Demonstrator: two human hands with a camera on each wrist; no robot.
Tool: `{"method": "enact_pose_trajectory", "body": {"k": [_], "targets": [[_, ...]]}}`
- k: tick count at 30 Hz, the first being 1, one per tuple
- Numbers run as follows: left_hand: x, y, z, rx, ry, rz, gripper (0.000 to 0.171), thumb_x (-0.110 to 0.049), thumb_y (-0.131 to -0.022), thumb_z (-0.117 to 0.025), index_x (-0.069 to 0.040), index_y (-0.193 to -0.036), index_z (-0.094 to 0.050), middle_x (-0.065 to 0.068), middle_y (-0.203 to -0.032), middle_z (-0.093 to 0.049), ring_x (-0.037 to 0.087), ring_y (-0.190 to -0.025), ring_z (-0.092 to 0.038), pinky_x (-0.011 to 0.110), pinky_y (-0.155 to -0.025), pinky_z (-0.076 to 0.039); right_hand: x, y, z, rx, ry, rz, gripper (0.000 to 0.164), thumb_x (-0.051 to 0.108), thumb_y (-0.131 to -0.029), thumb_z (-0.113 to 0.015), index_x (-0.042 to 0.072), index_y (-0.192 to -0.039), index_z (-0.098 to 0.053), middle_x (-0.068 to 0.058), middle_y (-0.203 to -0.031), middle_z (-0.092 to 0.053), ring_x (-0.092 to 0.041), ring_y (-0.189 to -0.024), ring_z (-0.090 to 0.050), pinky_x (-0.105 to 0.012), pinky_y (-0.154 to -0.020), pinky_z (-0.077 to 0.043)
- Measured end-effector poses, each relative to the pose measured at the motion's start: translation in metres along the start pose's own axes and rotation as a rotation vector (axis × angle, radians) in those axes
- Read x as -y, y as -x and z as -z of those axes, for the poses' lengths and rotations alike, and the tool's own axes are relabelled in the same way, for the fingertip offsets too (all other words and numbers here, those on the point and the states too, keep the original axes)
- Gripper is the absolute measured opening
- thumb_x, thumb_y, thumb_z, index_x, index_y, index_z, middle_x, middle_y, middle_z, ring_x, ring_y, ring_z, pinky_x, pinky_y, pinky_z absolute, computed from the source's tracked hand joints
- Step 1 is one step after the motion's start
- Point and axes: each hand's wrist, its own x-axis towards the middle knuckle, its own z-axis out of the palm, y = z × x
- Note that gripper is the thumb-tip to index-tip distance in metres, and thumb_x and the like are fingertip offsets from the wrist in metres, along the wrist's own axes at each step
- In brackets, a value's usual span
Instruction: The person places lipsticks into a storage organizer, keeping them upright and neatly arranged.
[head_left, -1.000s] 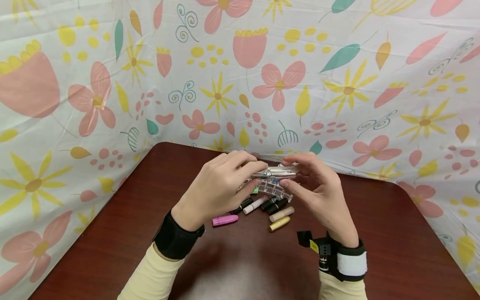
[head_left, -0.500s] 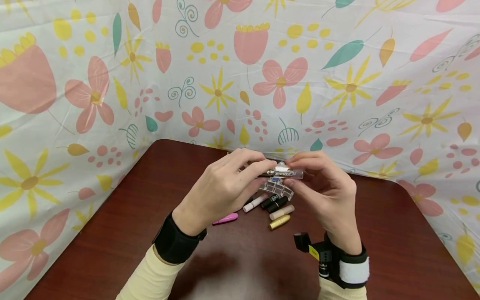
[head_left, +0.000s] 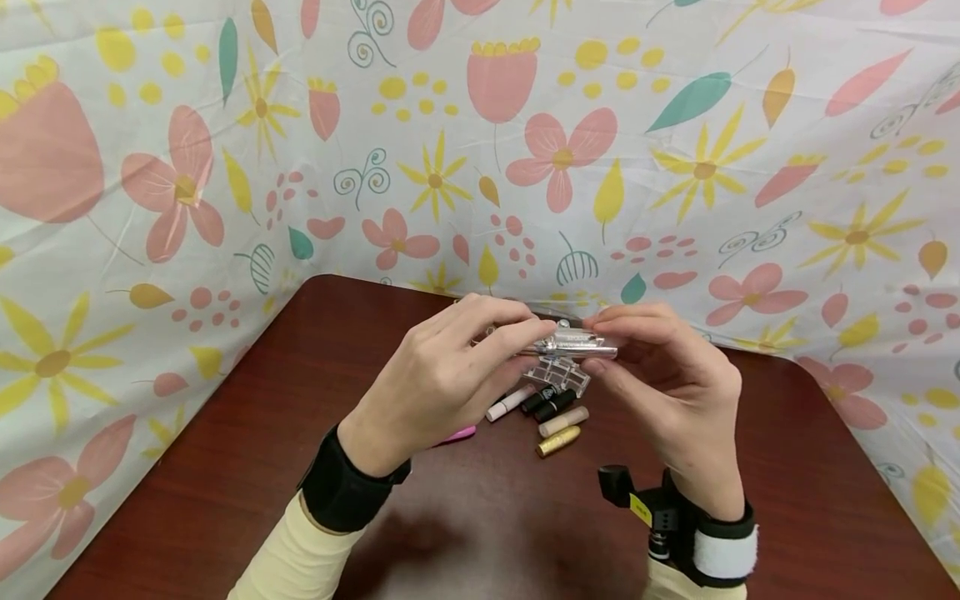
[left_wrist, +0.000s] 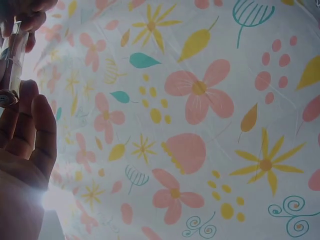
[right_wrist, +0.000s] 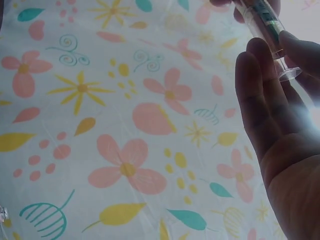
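Both hands up over the table (head_left: 495, 533), a clear tube (head_left: 576, 343) level between them. Left hand (head_left: 446, 379) pinches one end, fingers above, thumb beneath; right hand (head_left: 671, 379) pinches the other with thumb and fingertips. Any join in the tube is too small to make out.

Risk, as I judge it: the wall looks slick and round, and the hold is all fingertip. One side easing before the other could let it roll or tip — and it would drop among the pieces underneath.

Nearer the wearer than the grip, on the tabletop: a white tube (head_left: 512, 403), two black tubes (head_left: 555, 406), a beige tube (head_left: 564, 422), then a gold tube (head_left: 558, 442). A pink tube (head_left: 459, 434) shows partly from under the left hand, which blocks the rest.

Just behind and below the grip, a clear compartmented rack (head_left: 555, 375), partly screened by tube and fingers; its far side is hidden. Beyond everything, flowered sheeting (head_left: 570, 150) closes off the table's back edge.
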Motion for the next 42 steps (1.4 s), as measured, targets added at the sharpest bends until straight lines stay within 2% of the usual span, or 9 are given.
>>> {"method": "enact_pose_trajectory", "body": {"k": [12,18,25,28,30,33,37,42], "targets": [[-0.001,0.001,-0.002,0.019,-0.023,-0.008,0.025,-0.013,-0.097,-0.068,-0.008,-0.122,-0.070,0.005,-0.114,-0.067,0.015,-0.100,-0.066,0.021,-0.084,-0.054,-0.003,0.001,0.005,0.036,0.057,-0.012,0.029,-0.020,-0.078,-0.075,-0.023,-0.104,-0.063,-0.017,-0.109,-0.070,-0.022,-0.097,-0.069,-0.020,-0.077,-0.058],[-0.001,0.000,-0.003,0.020,-0.050,-0.021,0.025,-0.012,-0.096,-0.069,-0.008,-0.120,-0.070,0.005,-0.113,-0.068,0.015,-0.097,-0.066,0.023,-0.083,-0.054,-0.004,0.001,0.005,0.030,0.056,-0.022,0.029,-0.022,-0.078,-0.073,-0.023,-0.105,-0.063,-0.018,-0.110,-0.069,-0.023,-0.101,-0.068,-0.021,-0.080,-0.058],[-0.004,0.001,-0.007,0.039,-0.093,-0.045,0.030,-0.024,-0.093,-0.075,-0.010,-0.119,-0.071,0.004,-0.110,-0.068,0.015,-0.094,-0.067,0.025,-0.084,-0.055,-0.007,0.002,0.004,-0.001,0.000,-0.040,0.033,-0.027,-0.081,-0.064,-0.026,-0.113,-0.058,-0.024,-0.120,-0.065,-0.027,-0.109,-0.068,-0.028,-0.089,-0.058],[-0.005,0.001,-0.011,0.050,-0.127,-0.049,0.038,-0.030,-0.091,-0.078,-0.012,-0.124,-0.069,0.002,-0.108,-0.066,0.014,-0.089,-0.064,0.025,-0.080,-0.052,-0.008,0.002,0.002,-0.016,0.012,-0.056,0.034,-0.026,-0.083,-0.062,-0.024,-0.118,-0.058,-0.024,-0.123,-0.064,-0.025,-0.108,-0.067,-0.027,-0.089,-0.058],[-0.006,0.002,-0.013,0.059,-0.154,-0.042,0.052,-0.034,-0.087,-0.082,-0.013,-0.131,-0.066,0.001,-0.105,-0.065,0.013,-0.083,-0.060,0.025,-0.075,-0.050,-0.009,0.002,0.000,-0.022,0.018,-0.072,0.036,-0.025,-0.085,-0.060,-0.022,-0.121,-0.057,-0.022,-0.125,-0.064,-0.024,-0.107,-0.067,-0.026,-0.089,-0.057],[-0.006,0.003,-0.017,0.089,-0.212,-0.026,0.074,-0.042,-0.083,-0.083,-0.011,-0.144,-0.056,0.000,-0.099,-0.062,0.014,-0.078,-0.054,0.025,-0.070,-0.045,-0.011,0.003,-0.005,-0.007,0.011,-0.120,0.038,-0.024,-0.088,-0.056,-0.020,-0.127,-0.054,-0.018,-0.125,-0.064,-0.021,-0.101,-0.069,-0.026,-0.082,-0.058],[-0.006,0.005,-0.019,0.142,-0.288,0.016,0.097,-0.049,-0.079,-0.084,-0.005,-0.154,-0.041,0.000,-0.094,-0.060,0.014,-0.079,-0.053,0.024,-0.069,-0.044,-0.013,0.003,-0.011,0.036,0.039,-0.241,0.038,-0.017,-0.094,-0.055,-0.013,-0.132,-0.054,-0.010,-0.122,-0.066,-0.016,-0.089,-0.071,-0.027,-0.072,-0.059],[-0.005,0.006,-0.020,0.173,-0.358,0.074,0.106,-0.051,-0.069,-0.090,-0.006,-0.152,-0.045,-0.001,-0.092,-0.064,0.014,-0.078,-0.057,0.024,-0.065,-0.045,-0.017,0.003,-0.015,0.106,0.165,-0.370,0.046,-0.008,-0.097,-0.059,0.003,-0.141,-0.055,-0.003,-0.112,-0.071,-0.014,-0.080,-0.069,-0.028,-0.069,-0.060]]}}
